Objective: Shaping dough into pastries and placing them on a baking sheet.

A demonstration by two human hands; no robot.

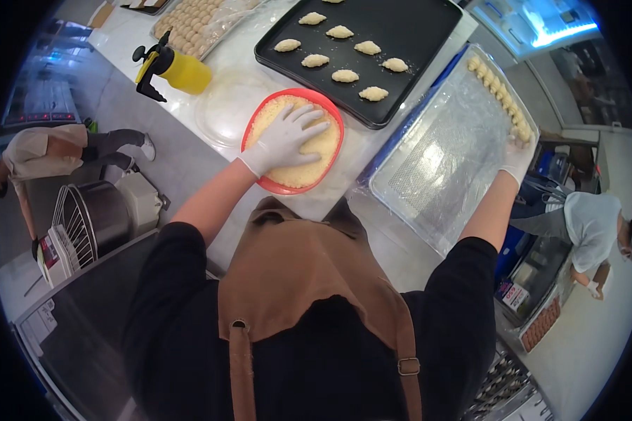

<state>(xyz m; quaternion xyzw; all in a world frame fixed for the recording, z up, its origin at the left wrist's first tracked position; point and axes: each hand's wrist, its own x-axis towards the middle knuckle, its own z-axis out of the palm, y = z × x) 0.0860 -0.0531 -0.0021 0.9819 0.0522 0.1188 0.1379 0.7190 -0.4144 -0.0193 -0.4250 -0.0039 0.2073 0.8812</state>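
A red bowl (340, 144) full of pale yellow crumbs (304, 170) stands at the table's near edge. My left hand (291, 138), in a white glove, lies open on the crumbs with its fingers spread. My right hand (518, 156), also gloved, is at the near end of a row of shaped dough pieces (495, 88) along the right side of a plastic-lined perforated tray (428, 186). Its fingers close round the nearest dough piece and partly hide it. Several crumb-coated dough pieces (345, 76) sit spaced apart on a black baking tray (288, 67) beyond the bowl.
A yellow spray bottle (186, 73) stands left of the bowl, near a plastic-covered tray of dough balls (193, 24). At far left a person (49, 151) is beside a mixer (98, 214). Another person (590, 221) works at far right, near a tray of brown pieces (542, 325).
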